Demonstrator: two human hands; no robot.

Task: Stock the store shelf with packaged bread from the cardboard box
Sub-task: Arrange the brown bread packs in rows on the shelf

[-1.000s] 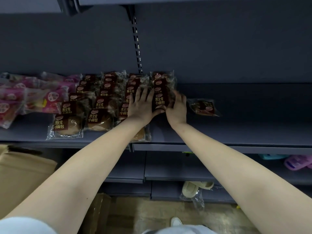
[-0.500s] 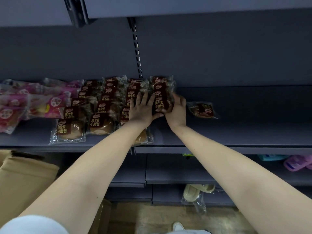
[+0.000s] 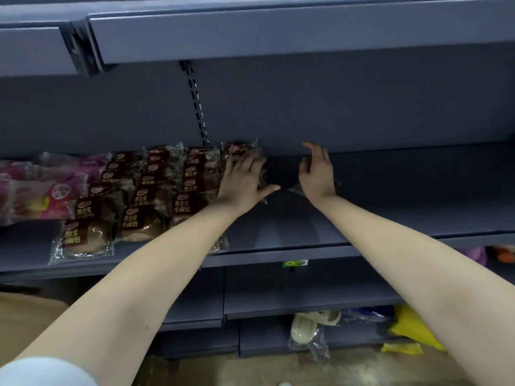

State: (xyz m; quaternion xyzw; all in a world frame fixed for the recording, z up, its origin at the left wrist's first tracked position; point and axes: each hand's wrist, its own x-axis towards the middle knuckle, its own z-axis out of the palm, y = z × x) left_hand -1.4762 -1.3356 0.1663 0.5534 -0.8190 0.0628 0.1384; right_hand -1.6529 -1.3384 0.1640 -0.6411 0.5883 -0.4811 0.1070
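Several rows of bread packs (image 3: 156, 207) are laid on the shelf (image 3: 390, 213), with much of it unfilled. The rightmost row is pressed by the left hand (image 3: 242, 185), fingers flat. A lone pack (image 3: 294, 189) is covered by the right hand (image 3: 317, 176); whether it is gripped cannot be told.

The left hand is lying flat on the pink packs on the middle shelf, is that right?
Not quite. The head view shows the left hand lying flat on the right end of the brown bread packs on the middle shelf; the pink packs sit further left, untouched.
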